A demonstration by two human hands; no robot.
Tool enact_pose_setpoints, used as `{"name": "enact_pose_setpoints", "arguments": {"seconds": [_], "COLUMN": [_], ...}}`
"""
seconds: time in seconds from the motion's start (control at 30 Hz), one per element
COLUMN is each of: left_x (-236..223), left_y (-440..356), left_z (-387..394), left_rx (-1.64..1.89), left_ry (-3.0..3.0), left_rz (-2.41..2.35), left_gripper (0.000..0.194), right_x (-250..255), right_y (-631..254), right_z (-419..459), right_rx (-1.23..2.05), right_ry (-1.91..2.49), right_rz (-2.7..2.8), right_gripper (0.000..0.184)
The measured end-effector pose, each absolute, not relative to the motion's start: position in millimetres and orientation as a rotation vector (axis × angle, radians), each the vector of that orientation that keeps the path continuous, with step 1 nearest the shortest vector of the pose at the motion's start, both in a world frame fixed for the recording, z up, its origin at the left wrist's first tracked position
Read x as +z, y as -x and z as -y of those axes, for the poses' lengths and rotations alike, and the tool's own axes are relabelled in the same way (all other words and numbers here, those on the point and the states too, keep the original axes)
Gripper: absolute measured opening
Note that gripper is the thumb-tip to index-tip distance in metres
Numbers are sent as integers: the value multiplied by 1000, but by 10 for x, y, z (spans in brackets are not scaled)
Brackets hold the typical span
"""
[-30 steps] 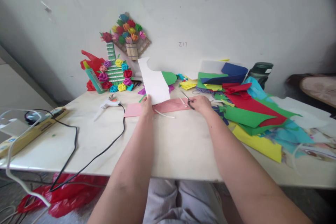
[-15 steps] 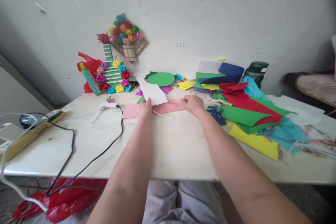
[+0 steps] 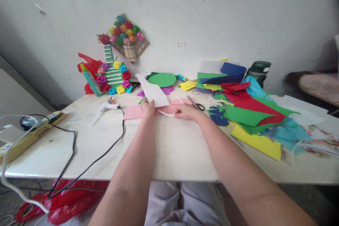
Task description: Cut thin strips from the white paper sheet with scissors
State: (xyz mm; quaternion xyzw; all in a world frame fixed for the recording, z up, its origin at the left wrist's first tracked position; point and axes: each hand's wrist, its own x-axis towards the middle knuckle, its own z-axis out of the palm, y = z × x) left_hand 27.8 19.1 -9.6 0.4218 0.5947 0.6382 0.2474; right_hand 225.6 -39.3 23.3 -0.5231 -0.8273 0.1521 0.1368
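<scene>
My left hand (image 3: 147, 107) is closed on the lower edge of a white sheet of paper (image 3: 155, 93), which slants up and away to the left. Beneath it lies a flat pink strip of paper (image 3: 131, 112). My right hand (image 3: 186, 112) has its thumb and fingers pinched at the right end of a thin white strip (image 3: 166, 113), which lies across the front edge of the pink paper. Just behind the right hand are scissors (image 3: 197, 104) with black handles, blades pointing up and left. Another short white piece (image 3: 180, 100) sits near these fingers.
A white glue gun (image 3: 106, 107) with a black cord (image 3: 106, 152) lies at left, near a power strip (image 3: 34, 136). Paper-flower crafts (image 3: 115, 76) and a glue bottle (image 3: 91, 82) stand behind. Coloured paper scraps (image 3: 246, 116) and a dark bottle (image 3: 258, 72) are at right.
My right hand has moved left and toward me, onto the end of the white strip, uncovering the scissors. My left hand and the white sheet have barely shifted.
</scene>
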Motion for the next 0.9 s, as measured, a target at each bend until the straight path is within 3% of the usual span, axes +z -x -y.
{"name": "enact_pose_setpoints", "arguments": {"seconds": [0.13, 0.23, 0.4, 0.5, 0.9], "left_x": [-19, 66, 90, 33, -51], "left_y": [-303, -359, -550, -655, -726], "left_z": [-136, -79, -4, 24, 22], "left_rx": [1901, 2030, 1646, 1425, 1373], "left_ry": [-1237, -1286, -1295, -1364, -1341], "left_rz": [-1782, -1785, -1255, -1017, -949], "left_gripper": [24, 18, 37, 36, 38], "right_x": [190, 217, 188, 121, 98], "right_y": [-2390, -2399, -2320, -2289, -2159], "right_z": [272, 278, 284, 247, 312], "right_rx": [873, 952, 1018, 1050, 1126], "right_ry": [1373, 1261, 1158, 1126, 1185], "right_rz": [2101, 1878, 1731, 1753, 1694], "right_gripper": [16, 14, 16, 17, 26]}}
